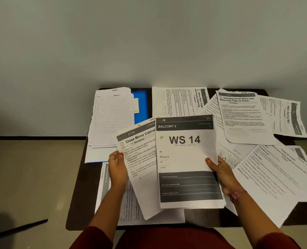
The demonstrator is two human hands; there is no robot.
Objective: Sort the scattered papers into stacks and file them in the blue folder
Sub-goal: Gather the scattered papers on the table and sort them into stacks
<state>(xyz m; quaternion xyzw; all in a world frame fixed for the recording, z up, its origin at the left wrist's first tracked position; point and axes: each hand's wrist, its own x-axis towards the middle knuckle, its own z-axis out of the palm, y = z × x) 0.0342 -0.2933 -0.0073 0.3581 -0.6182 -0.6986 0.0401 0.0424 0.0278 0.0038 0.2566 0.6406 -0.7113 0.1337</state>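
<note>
Head view: blue folder [141, 105] at the back left of the dark table [77, 203], mostly covered by a stack of lined sheets [111, 119], only its right part showing. In front of it, lifted off the table, two printed papers. "WS 14" sheet [186, 159], headed "BALCONY 2", upright and facing the camera, pinched at its right edge by the right hand [222, 175], thumb on the front, fingers closed behind. "Close Mirror Cabinet" sheet [140, 159] tilted, its right side tucked behind the first, gripped at its left edge by the left hand [117, 169], thumb on top, fingers curled under. Further printed sheets scattered flat: "Shoe Rack" page [177, 101] at the back centre, "Charging Small Items" page [244, 119] at the back right, others overlapping at the right and beneath the forearms. Plain wall [149, 42] behind.
</note>
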